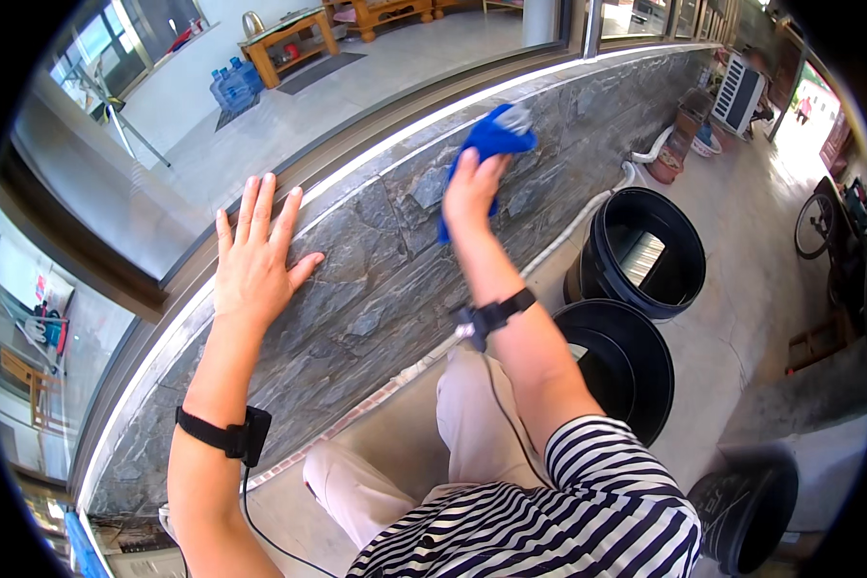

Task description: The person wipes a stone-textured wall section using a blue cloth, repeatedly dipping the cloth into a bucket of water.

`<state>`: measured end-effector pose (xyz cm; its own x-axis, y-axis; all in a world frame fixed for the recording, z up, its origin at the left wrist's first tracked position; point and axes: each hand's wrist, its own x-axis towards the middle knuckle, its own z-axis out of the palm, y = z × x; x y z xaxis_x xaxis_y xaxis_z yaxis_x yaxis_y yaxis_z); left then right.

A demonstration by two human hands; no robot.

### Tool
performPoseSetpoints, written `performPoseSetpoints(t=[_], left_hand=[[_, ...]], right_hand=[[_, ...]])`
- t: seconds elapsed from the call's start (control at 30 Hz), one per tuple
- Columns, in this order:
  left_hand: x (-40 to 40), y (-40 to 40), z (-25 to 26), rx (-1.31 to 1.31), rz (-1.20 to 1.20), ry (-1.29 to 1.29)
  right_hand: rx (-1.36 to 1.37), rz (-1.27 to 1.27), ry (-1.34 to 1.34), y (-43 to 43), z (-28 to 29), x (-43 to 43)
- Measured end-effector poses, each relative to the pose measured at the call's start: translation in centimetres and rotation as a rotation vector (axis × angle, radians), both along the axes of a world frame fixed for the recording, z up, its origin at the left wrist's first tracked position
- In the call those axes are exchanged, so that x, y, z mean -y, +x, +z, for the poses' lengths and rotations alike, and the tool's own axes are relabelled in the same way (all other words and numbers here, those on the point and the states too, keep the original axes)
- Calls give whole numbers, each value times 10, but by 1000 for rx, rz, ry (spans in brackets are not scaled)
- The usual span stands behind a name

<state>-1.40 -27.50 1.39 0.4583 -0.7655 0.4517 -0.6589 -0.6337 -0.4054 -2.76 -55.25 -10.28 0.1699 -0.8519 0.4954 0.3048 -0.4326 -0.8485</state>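
My right hand [473, 189] holds a blue cloth [488, 141] against or just above the grey stone-patterned wall [376, 260], near its top edge; cloth and fingers are slightly blurred. The cloth hangs down past both sides of the hand. My left hand [256, 256] lies with fingers spread on the ledge [365, 173] below the window frame, fingertips at the dark frame and thumb over the wall tiles. It holds nothing. Each forearm wears a black strap with a small device and a cable.
Two black tubs [650, 246] [621, 361] stand right of my legs, the farther one with reflecting liquid. A white pipe [571, 227] runs along the wall's foot. Another black container [748, 513] stands lower right. Beyond the glass are blue water bottles [235, 85] and a wooden table [292, 43].
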Motion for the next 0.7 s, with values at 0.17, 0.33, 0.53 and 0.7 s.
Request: performPoseSetpoints(t=[0.17, 0.33, 0.53, 0.7], left_hand=[[6, -3, 2, -17, -16, 5], [9, -4, 3, -29, -20, 8], [2, -2, 2, -2, -18, -1], [-2, 3, -1, 28, -30, -4]], right_hand=[[28, -45, 194, -2, -21, 186], [33, -27, 560, -11, -42, 236], [-53, -16, 955, 4, -135, 126], [-164, 183, 1261, 9, -178, -32]])
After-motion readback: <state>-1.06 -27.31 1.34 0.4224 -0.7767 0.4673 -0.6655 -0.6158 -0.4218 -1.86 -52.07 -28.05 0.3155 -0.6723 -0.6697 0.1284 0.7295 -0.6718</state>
